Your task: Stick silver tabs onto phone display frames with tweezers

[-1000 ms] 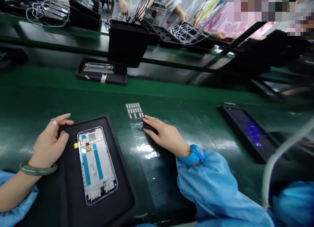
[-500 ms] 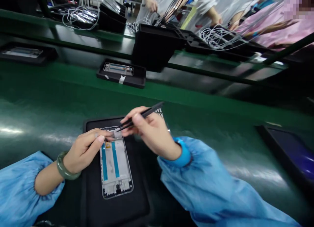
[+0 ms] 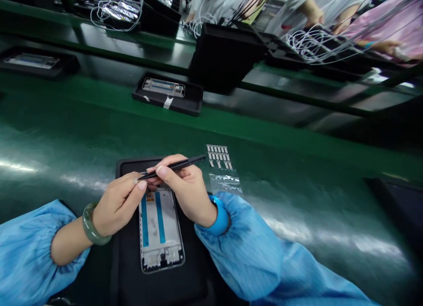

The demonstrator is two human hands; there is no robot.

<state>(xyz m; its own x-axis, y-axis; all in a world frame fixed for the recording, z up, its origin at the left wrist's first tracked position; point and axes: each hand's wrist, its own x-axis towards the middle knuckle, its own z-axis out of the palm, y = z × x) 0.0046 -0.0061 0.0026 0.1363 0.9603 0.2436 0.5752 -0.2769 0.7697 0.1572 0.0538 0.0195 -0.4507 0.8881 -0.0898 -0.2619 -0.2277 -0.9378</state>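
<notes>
A phone's mid-frame with two blue strips lies in a black tray. Above its top end, my right hand holds black tweezers like a pen, their tips beside the left fingertips. My left hand is closed, with thumb and forefinger drawn together at the frame's upper left corner. Whatever lies between these fingertips is too small to tell. Both hands cover the top end of the frame. To the right of the tweezers, a sheet of small pale stickers lies on the green bench.
Further back on the green bench stands a second black tray with another phone frame. A third tray is at far left. White cables and black bins line the shelf, with co-workers behind.
My right hand has moved left and the tweezers now lie flatter, tips at my left fingertips. The sticker sheet, mostly covered before, now shows. The view has shifted slightly.
</notes>
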